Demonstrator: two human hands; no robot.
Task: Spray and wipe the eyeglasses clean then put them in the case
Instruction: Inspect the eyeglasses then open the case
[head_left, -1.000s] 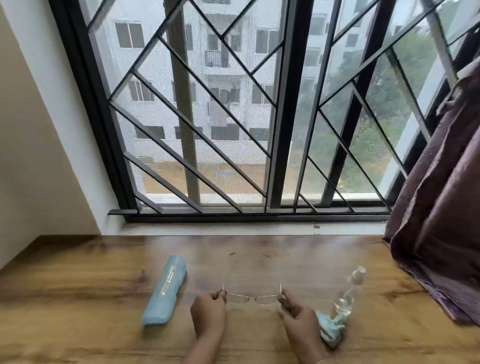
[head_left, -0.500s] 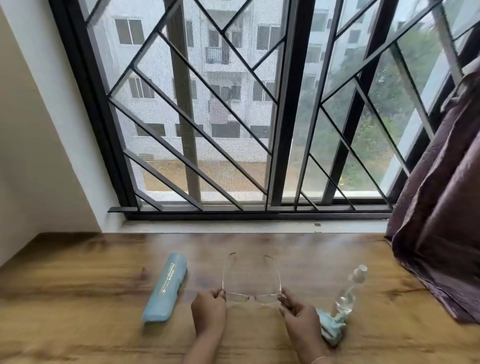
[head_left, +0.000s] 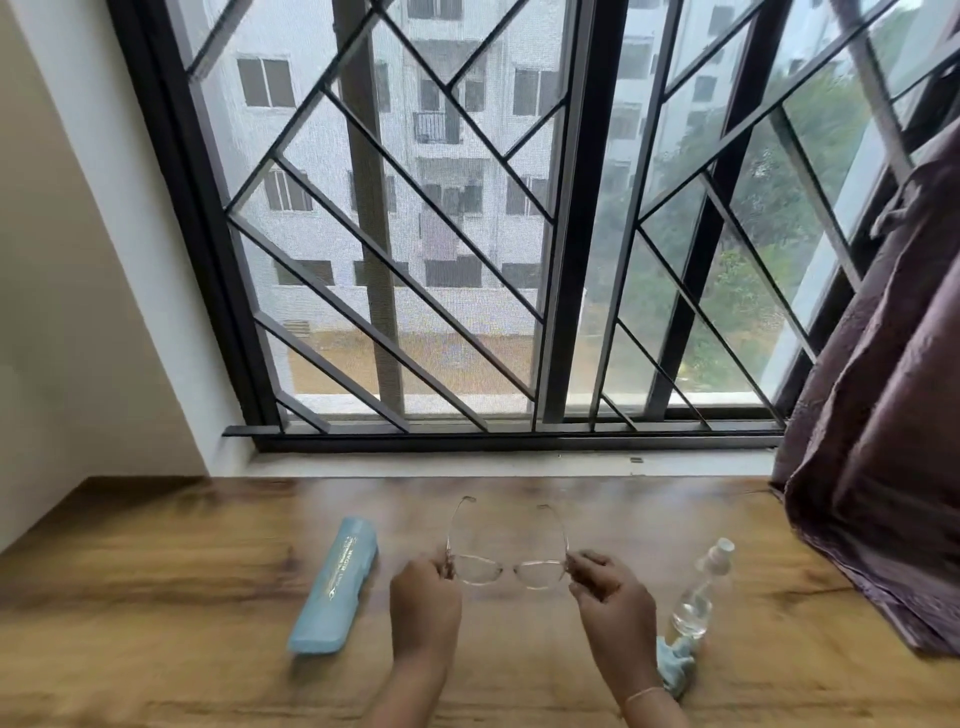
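Wooden table: eyeglasses held between left hand and right hand, each pinching hinge.

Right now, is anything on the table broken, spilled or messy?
Nothing looks broken or spilled. The left hand and right hand hold the eyeglasses. The spray bottle looks tilted, and a crumpled blue cloth sits at its base.

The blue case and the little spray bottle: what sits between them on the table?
In the head view, between the blue case and spray bottle, both hands, left and right, hold the clear-framed eyeglasses open.
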